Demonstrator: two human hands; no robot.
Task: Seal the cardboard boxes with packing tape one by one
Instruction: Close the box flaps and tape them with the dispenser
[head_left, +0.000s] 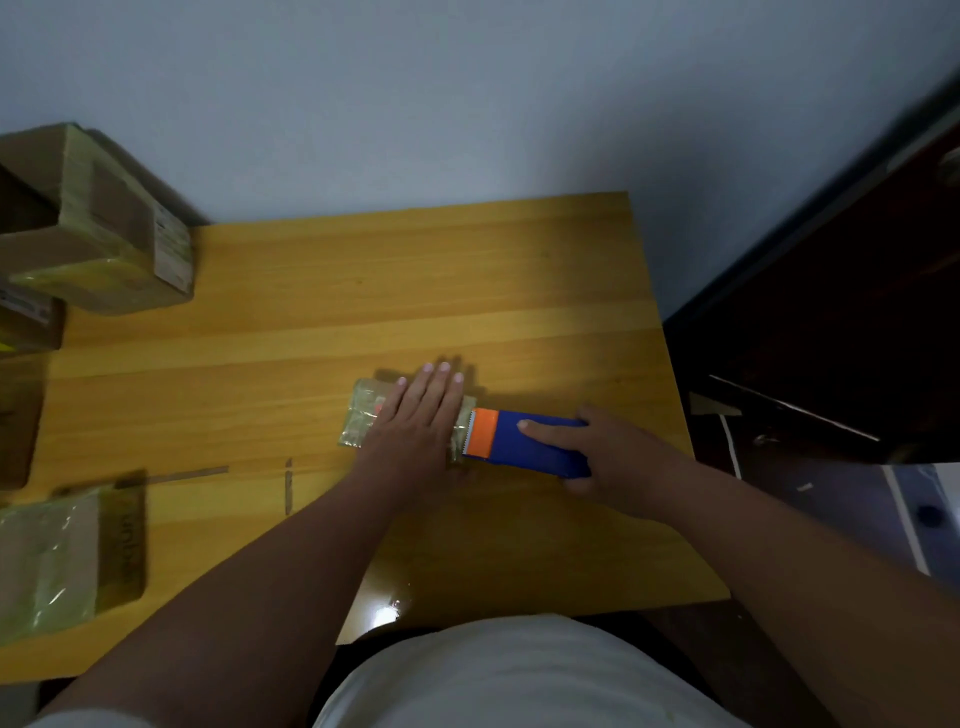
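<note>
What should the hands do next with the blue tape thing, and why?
Probably tilt the blue tape dispenser so its teeth cut the tape. Its toothed end sits at the small box's right edge, the left hand presses flat on the box, and the right hand grips the dispenser.

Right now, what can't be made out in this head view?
- Small box: top mostly hidden under the flat left hand.
- Tape dispenser: roll hidden by its blue body and the right hand.
- Left-edge boxes: cut off, blurred.

A yellow wooden table carries a small taped box, taped cardboard boxes at left.
</note>
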